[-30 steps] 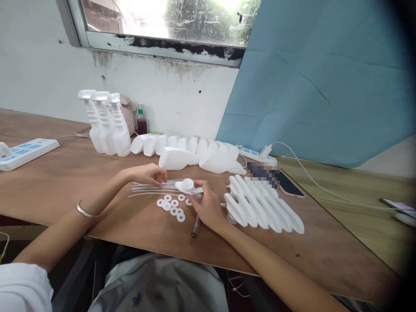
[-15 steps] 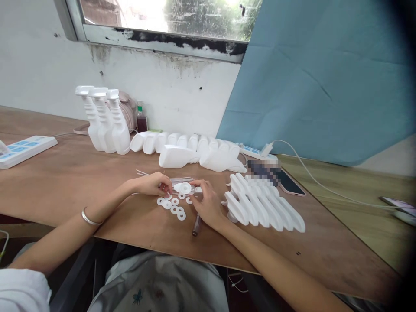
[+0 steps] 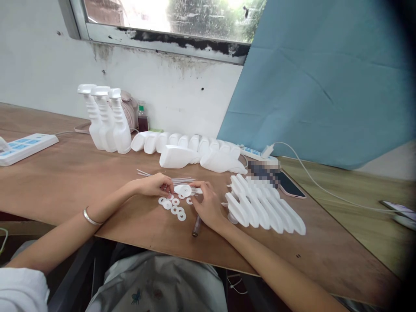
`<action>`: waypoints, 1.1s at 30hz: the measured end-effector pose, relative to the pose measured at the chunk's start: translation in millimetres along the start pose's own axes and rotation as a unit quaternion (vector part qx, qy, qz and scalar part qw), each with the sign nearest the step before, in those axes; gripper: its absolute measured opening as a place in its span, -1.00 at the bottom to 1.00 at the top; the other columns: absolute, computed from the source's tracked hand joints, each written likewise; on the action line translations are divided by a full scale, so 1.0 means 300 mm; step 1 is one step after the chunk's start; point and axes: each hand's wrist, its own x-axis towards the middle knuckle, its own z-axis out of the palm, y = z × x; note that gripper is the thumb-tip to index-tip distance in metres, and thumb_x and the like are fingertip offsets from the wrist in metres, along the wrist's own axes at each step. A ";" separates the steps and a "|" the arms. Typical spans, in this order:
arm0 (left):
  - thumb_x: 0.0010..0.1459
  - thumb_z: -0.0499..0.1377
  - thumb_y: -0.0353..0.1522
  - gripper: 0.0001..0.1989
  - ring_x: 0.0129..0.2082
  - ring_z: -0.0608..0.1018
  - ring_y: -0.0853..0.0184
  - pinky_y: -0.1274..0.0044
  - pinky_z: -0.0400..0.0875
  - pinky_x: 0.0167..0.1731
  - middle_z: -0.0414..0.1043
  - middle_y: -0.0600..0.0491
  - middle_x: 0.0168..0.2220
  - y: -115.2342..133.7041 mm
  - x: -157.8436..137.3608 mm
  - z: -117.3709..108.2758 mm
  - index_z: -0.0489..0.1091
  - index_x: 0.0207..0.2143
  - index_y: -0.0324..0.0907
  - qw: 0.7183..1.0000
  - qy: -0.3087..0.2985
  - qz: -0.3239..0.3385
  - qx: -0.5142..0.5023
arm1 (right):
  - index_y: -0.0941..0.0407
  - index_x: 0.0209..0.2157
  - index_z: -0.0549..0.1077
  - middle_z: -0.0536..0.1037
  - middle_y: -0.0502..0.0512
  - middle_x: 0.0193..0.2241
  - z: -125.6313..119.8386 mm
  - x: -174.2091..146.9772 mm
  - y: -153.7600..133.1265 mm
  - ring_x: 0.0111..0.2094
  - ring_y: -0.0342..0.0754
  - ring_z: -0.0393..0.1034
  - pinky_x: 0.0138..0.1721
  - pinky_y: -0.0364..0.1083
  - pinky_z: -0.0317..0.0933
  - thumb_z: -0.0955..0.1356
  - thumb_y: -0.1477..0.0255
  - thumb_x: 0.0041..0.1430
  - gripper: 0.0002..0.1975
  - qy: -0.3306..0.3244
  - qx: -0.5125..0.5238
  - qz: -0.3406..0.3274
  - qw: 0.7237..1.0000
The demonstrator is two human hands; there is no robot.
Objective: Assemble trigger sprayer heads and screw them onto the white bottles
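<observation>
My right hand [image 3: 208, 206] is closed around the end of a white spray trigger head [image 3: 185, 190], which is held on its side with its round collar facing me. To its left, my left hand [image 3: 158, 186] has its fingers curled together just above the loose white ring washers [image 3: 175, 202]. Whether a washer sits between those fingertips is too small to make out. Several thin clear dip tubes [image 3: 182, 179] lie behind both hands. A short dark-handled tool [image 3: 196, 226] rests on the table below my right hand.
Right of my hands, white trigger heads [image 3: 260, 208] lie in rows. Behind, white spray bottles lie on their sides [image 3: 177, 157] and three stand upright [image 3: 120, 132]. A phone [image 3: 292, 186], a power strip [image 3: 29, 147] and a green-capped bottle [image 3: 142, 119] are on the table [image 3: 65, 190].
The trigger head has shifted slightly, its collar lower over the washers. My left fingers stay curled beside it. The camera view has drifted a little.
</observation>
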 end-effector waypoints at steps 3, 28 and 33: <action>0.00 0.17 -0.24 -0.76 -0.49 0.35 0.44 0.64 0.19 -0.49 0.36 0.06 -0.45 -0.007 0.002 0.006 0.42 -0.38 -0.25 1.000 0.003 -0.006 -0.002 | 0.06 -0.24 0.34 0.40 0.07 -0.28 0.001 0.000 0.001 -0.20 0.03 0.27 -0.16 0.04 0.18 0.28 0.56 -0.02 -0.75 -0.001 -0.002 -0.004 1.000; 0.01 0.16 -0.30 -0.82 -0.51 0.31 0.48 0.64 0.22 -0.46 0.28 0.07 -0.44 -0.038 0.001 0.016 0.44 -0.37 -0.22 0.999 0.030 0.035 0.016 | 0.05 -0.25 0.34 0.41 0.06 -0.28 0.001 -0.003 -0.001 -0.19 0.02 0.27 -0.15 0.03 0.18 0.28 0.60 -0.06 -0.72 -0.001 0.009 -0.016 1.000; 0.01 0.15 -0.30 -0.83 -0.51 0.31 0.48 0.63 0.22 -0.46 0.28 0.06 -0.44 -0.047 0.004 0.022 0.44 -0.40 -0.23 0.999 0.028 0.038 0.019 | 0.05 -0.26 0.34 0.41 0.06 -0.29 0.003 -0.003 -0.002 -0.19 0.02 0.26 -0.17 0.02 0.18 0.28 0.60 -0.06 -0.72 -0.002 0.012 -0.017 1.000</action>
